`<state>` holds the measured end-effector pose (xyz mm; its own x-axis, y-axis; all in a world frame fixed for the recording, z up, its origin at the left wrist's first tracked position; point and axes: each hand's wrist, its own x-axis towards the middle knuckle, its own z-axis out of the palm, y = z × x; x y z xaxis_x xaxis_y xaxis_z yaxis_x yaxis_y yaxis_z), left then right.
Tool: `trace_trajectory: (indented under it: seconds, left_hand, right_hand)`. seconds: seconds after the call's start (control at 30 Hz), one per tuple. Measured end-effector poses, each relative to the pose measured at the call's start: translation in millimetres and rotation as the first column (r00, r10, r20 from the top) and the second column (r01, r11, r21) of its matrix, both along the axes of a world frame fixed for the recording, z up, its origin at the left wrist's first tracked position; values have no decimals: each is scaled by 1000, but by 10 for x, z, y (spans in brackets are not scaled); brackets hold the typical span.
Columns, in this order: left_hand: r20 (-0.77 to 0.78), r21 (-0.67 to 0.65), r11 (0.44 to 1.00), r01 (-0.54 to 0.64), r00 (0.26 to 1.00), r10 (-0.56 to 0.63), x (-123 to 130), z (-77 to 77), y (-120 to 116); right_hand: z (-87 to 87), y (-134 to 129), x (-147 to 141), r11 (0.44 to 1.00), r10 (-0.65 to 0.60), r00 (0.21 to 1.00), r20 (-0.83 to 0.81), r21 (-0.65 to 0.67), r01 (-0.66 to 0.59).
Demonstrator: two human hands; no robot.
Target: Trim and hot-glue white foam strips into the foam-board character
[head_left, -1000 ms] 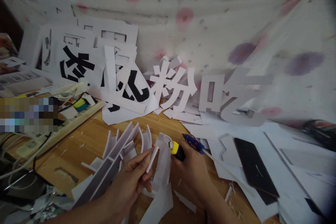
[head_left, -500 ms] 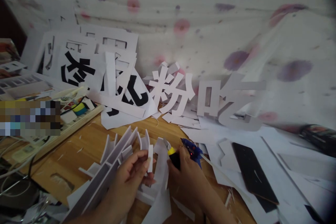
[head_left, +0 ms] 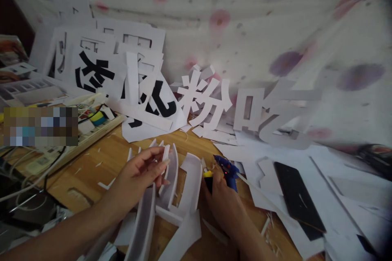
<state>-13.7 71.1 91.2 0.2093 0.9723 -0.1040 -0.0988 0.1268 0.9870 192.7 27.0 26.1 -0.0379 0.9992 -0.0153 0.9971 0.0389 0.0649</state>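
My left hand (head_left: 143,169) pinches a thin white strip (head_left: 164,163) between thumb and fingers. It holds the strip upright at the raised walls of a white letter (head_left: 191,189), which lies with its open side up on the table. My right hand (head_left: 225,197) is closed around a utility knife (head_left: 208,174) with a black and yellow handle, its blade pointing away from me. Just beyond those fingers is a blue glue gun (head_left: 229,168) with a red light and a long pale glue stick (head_left: 254,189). Whether the right hand touches the glue gun, I cannot tell.
Finished white characters (head_left: 205,100) lean against a flowered curtain (head_left: 245,28). Cut sheets with black character shapes (head_left: 96,71) stand at the back left. A cable-strewn power strip (head_left: 39,163) lies left. To the right, a black phone (head_left: 298,195) rests on white sheets (head_left: 343,208).
My left hand has moved slightly up and left with the strip, closer to the letter's walls, and the letter has turned. The right hand still holds the knife near the glue gun.
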Motion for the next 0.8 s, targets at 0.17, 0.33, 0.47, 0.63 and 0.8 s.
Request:
trace_trajectory:
  seconds: [0.17,0.33,0.47,0.63,0.8]
  left_hand:
    - [-132,114,986,119,986,-104,-146,-103,206]
    - [-270,65,956,286,927,-259,-219,-201,238]
    - [-272,-42,905,424,866,-419,-277,-259,210]
    - [-471,-90,879,467,758,-451,-340,-270,178]
    - [-793,128,828,547,557,-245,-311,-192,133]
  right_hand:
    - [-13,-8,-14,978,-199,976,-88,-76,193]
    - [-34,-93,-10,967,-230,970,-76,-127,220]
    - [-94,-113,1,966,-231,970,-80,-137,218]
    - [-156,-122,27,984,-178,977,-117,-36,175]
    - [45,-160,-18,979,-47,972,-229,183,91]
